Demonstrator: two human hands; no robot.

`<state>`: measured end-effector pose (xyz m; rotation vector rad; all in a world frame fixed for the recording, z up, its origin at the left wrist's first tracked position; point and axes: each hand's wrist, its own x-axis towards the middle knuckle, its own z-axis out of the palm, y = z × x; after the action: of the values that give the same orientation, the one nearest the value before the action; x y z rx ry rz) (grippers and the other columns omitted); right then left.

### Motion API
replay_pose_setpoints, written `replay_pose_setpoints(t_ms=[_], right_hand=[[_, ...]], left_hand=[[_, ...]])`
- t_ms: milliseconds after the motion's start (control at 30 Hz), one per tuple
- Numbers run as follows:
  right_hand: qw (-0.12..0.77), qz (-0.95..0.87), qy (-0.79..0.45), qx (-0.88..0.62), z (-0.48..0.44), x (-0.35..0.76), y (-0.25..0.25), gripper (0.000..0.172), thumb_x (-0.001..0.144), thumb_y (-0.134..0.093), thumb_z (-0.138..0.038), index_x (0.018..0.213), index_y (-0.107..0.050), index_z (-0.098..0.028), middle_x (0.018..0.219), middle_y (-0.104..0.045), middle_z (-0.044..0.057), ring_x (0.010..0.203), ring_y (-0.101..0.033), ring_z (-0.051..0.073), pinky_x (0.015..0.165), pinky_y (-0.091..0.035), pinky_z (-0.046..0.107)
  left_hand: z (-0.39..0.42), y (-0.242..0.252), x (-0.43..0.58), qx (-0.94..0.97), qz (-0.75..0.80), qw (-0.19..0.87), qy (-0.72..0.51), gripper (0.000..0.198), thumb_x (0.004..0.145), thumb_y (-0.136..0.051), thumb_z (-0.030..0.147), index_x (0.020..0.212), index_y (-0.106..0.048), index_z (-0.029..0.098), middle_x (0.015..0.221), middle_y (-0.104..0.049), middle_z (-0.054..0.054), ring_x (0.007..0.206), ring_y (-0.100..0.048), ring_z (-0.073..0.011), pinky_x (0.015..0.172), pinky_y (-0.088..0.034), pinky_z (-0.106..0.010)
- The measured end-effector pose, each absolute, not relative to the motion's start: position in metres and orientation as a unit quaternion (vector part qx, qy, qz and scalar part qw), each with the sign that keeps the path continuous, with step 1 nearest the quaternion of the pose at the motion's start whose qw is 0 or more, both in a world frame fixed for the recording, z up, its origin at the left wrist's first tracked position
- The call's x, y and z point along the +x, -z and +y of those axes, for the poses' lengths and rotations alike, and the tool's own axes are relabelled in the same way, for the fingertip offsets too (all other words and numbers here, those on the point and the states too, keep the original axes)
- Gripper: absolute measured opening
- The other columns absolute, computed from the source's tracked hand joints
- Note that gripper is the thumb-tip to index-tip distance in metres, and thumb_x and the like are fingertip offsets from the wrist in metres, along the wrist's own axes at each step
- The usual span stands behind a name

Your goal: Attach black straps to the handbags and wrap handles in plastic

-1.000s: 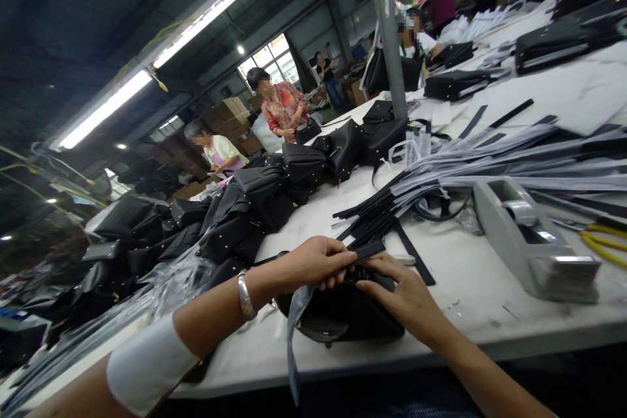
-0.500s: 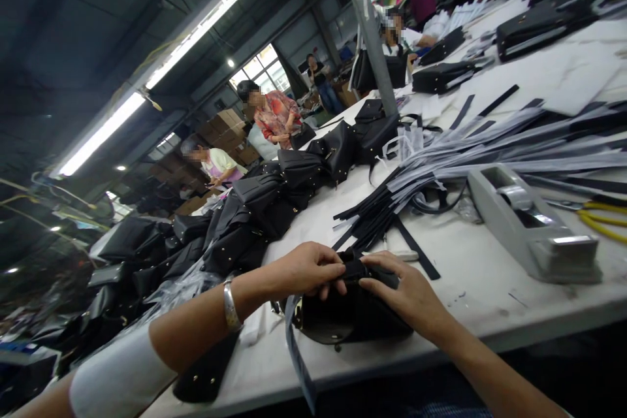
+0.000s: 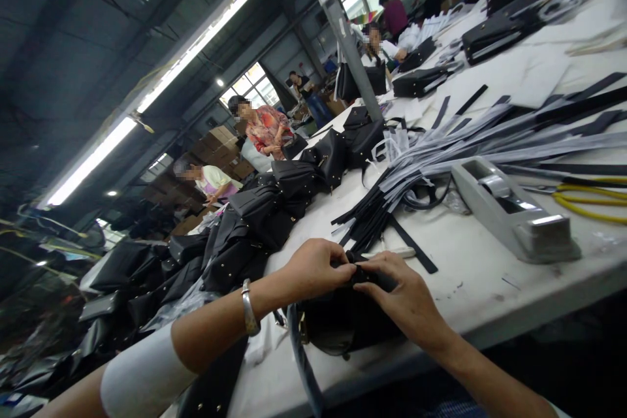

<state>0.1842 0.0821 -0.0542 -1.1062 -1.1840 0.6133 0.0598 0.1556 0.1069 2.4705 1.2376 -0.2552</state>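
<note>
A black bag (image 3: pixel 343 323) lies at the near edge of the white table, its opening facing me. My left hand (image 3: pixel 321 268), with a silver bracelet on the wrist, pinches the black piece at the bag's top edge. Close beside it, my right hand (image 3: pixel 394 284) grips the same top edge between thumb and fingers. The fingertips of both hands nearly meet, and they hide the small part between them. A long grey strap (image 3: pixel 301 359) hangs down at the bag's left side over the table edge.
Black bags (image 3: pixel 259 206) are heaped along the left. Beyond my hands lie black and white strips (image 3: pixel 416 166). A grey tape dispenser (image 3: pixel 514 212) stands at the right, near yellow-handled scissors (image 3: pixel 588 199). A metal post (image 3: pixel 353 52) rises behind. Several people work farther back.
My left hand has moved slightly right, and its fingers have closed in toward my right hand at the bag's edge. The camera view has shifted a little, moving the table's things leftward.
</note>
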Motion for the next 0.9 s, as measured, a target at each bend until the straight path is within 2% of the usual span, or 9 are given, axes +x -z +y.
replay_pose_setpoints(t_ms=[167,367,600,700,900], right_hand=[[0.654,-0.52,-0.252,-0.488,0.082,0.18,0.054,0.027,0.077,-0.081,-0.016,0.101,-0.075,-0.027,0.095,-0.068,0.002,0.097,-0.063,0.024,0.088,-0.05,0.038],[0.659,-0.52,-0.228,-0.493,0.081,0.177,0.059,0.027,0.078,-0.079,-0.016,0.103,-0.075,-0.027,0.098,-0.068,0.003,0.099,-0.062,0.025,0.089,-0.051,0.039],[0.658,-0.538,-0.182,-0.494,0.08,0.172,0.062,0.022,0.082,-0.076,-0.019,0.102,-0.075,-0.027,0.094,-0.069,0.004,0.096,-0.062,0.027,0.087,-0.051,0.043],[0.662,-0.535,-0.173,-0.496,0.08,0.171,0.061,0.022,0.082,-0.074,-0.018,0.102,-0.074,-0.028,0.093,-0.069,0.004,0.096,-0.062,0.027,0.088,-0.051,0.044],[0.664,-0.533,-0.164,-0.498,0.076,0.172,0.059,0.026,0.082,-0.071,-0.012,0.104,-0.072,-0.026,0.097,-0.069,0.005,0.098,-0.061,0.027,0.089,-0.05,0.044]], left_hand=[[0.156,-0.104,0.058,0.892,0.418,0.131,0.114,0.026,0.082,-0.058,0.036,0.071,-0.072,0.017,0.058,-0.061,0.002,0.053,-0.05,-0.0116,0.049,-0.028,-0.024],[0.153,-0.106,0.064,0.898,0.406,0.088,0.149,0.027,0.084,-0.056,0.038,0.08,-0.076,0.021,0.065,-0.068,-0.001,0.056,-0.053,-0.0138,0.051,-0.03,-0.025],[0.14,-0.105,0.074,0.904,0.381,-0.024,0.193,0.026,0.085,-0.055,0.034,0.082,-0.077,0.021,0.075,-0.074,-0.009,0.07,-0.065,-0.0236,0.058,-0.04,-0.029],[0.142,-0.102,0.073,0.91,0.367,-0.018,0.192,0.027,0.087,-0.054,0.034,0.084,-0.077,0.02,0.077,-0.074,-0.01,0.072,-0.066,-0.025,0.061,-0.042,-0.03],[0.138,-0.089,0.065,0.906,0.397,0.034,0.142,0.026,0.09,-0.054,0.033,0.086,-0.075,0.02,0.078,-0.074,-0.007,0.07,-0.064,-0.0209,0.061,-0.039,-0.028]])
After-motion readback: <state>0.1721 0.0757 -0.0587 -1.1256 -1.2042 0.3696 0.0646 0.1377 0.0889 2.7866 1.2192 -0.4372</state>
